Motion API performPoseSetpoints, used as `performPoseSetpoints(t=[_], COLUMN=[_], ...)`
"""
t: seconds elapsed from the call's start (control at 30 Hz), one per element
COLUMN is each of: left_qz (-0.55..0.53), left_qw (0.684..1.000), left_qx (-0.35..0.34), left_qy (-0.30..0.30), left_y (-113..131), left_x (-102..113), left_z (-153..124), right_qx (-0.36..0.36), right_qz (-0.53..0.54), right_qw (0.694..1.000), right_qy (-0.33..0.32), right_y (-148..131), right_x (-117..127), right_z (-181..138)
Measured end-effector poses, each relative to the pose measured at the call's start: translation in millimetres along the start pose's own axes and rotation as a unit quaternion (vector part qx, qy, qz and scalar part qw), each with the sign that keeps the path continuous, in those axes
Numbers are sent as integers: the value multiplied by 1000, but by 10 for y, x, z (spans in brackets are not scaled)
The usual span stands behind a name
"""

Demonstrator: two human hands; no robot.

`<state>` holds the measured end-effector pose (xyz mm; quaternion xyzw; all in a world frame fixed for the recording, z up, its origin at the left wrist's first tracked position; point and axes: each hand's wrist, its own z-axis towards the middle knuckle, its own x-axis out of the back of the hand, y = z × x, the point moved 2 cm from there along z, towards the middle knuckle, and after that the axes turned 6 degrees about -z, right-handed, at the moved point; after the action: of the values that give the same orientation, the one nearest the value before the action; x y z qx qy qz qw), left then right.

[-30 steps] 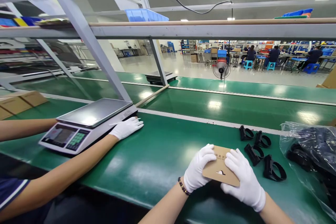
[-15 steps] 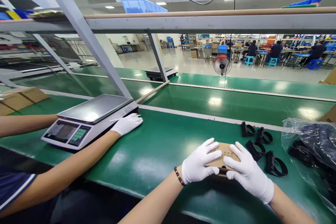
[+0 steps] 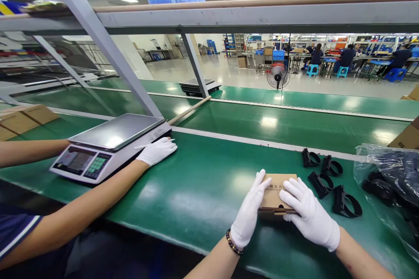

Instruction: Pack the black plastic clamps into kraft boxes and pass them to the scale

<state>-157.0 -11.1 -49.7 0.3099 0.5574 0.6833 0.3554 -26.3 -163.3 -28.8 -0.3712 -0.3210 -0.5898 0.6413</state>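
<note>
A small brown cardboard box (image 3: 274, 195) with printing on its lid sits on the green worktop, its front edge showing a dark gap and a small round hole. My white-gloved left hand (image 3: 249, 211) is pressed along the box's left side, fingers close together. From the right, my right hand (image 3: 309, 216), also gloved, grips the box with its fingers over the lid and its thumb at the front edge. Just right of the box lie several black parts with ring-shaped straps (image 3: 347, 204). The inside of the box is hidden.
At left, a co-worker's gloved hand (image 3: 157, 151) rests beside a weighing scale (image 3: 116, 133), holding a thin white object. A clear plastic bag (image 3: 393, 174) of black parts lies at right. Cardboard boxes (image 3: 28, 120) stand far left. A metal frame beam (image 3: 229, 19) crosses above.
My left hand has moved off the lid to the box's left side, uncovering more of the top. The right hand still grips the right side. The view has shifted slightly.
</note>
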Motion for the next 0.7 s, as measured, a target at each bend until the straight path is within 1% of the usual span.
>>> performPoseSetpoints(t=[0.1,0.17,0.27,0.37,0.43,0.5,0.6,0.7], left_qz=[17,47,59,54,45,19,-16,5], left_qw=[1000,998,998,998,998,999,999,999], left_qx=[24,30,21,9,0,-2,-3,-21], left_qy=[-10,-15,11,33,36,33,36,47], left_y=[18,-2,-66,-139,-176,-203,-224,-229], left_x=[17,17,10,1,-8,-19,-28,-22], left_z=[23,15,-15,-16,6,32,50,44], right_qx=[-9,-11,-2,22,37,22,-31,-23], right_qz=[-1,-2,-16,-31,-30,-40,-48,-6], right_qw=[1000,1000,1000,997,995,992,983,982], right_qy=[26,28,24,63,85,116,177,186], right_y=[29,32,3,-104,-205,-285,-315,-280], right_x=[-63,-73,-42,-28,-73,-143,-222,-231], right_z=[-34,-44,-44,-55,-54,-35,3,11])
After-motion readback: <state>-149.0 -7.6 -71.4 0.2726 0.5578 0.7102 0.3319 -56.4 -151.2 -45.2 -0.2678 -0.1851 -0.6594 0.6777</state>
